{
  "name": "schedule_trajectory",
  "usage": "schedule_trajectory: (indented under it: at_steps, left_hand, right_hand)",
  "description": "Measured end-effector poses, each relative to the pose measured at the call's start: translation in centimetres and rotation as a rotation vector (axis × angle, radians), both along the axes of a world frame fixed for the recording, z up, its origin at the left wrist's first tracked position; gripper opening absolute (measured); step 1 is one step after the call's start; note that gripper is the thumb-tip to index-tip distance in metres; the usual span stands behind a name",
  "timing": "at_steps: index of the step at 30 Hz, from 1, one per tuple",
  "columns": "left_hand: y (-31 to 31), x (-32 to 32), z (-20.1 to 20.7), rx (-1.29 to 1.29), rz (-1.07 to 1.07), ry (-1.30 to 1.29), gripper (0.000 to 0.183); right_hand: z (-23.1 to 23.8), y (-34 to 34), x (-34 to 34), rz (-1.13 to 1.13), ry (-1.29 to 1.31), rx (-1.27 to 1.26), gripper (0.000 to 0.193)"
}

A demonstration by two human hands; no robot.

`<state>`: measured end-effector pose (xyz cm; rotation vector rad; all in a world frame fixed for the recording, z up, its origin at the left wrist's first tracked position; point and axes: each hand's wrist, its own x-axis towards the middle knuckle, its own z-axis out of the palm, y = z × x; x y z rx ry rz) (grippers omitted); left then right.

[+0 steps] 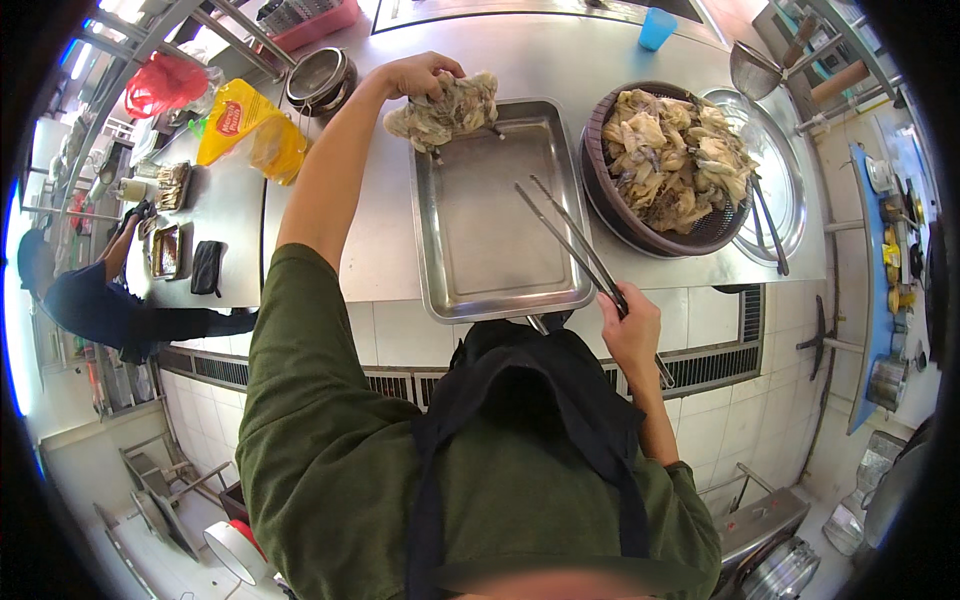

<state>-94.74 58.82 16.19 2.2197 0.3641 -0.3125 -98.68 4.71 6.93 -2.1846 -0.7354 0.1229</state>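
My left hand grips a pale, wet clump of food over the far left corner of a rectangular steel tray. The tray's inside looks bare apart from that clump. My right hand holds long metal tongs near the tray's near right corner; their tips reach over the tray's middle. A round dark perforated basket heaped with the same pale pieces sits on a round steel dish to the right of the tray.
A yellow bag, a red bag and a steel sieve lie at the far left. A blue cup stands far back. Another person works at the left counter. A ladle hangs at right.
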Motion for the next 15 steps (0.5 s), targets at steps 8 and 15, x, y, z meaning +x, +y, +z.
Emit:
schedule_trajectory:
  at_steps: [8,15]
  left_hand:
    - [0.1,3.5,-3.2,0.348,-0.186,0.017,0.059]
    - [1.5,3.3,-3.1,0.526,-0.207,-0.136,0.039]
  right_hand:
    - [1.5,-5.0,1.3,-0.183,0.088,0.053,0.029]
    - [5.0,-8.6,2.5,-0.213,0.107,0.199,0.026]
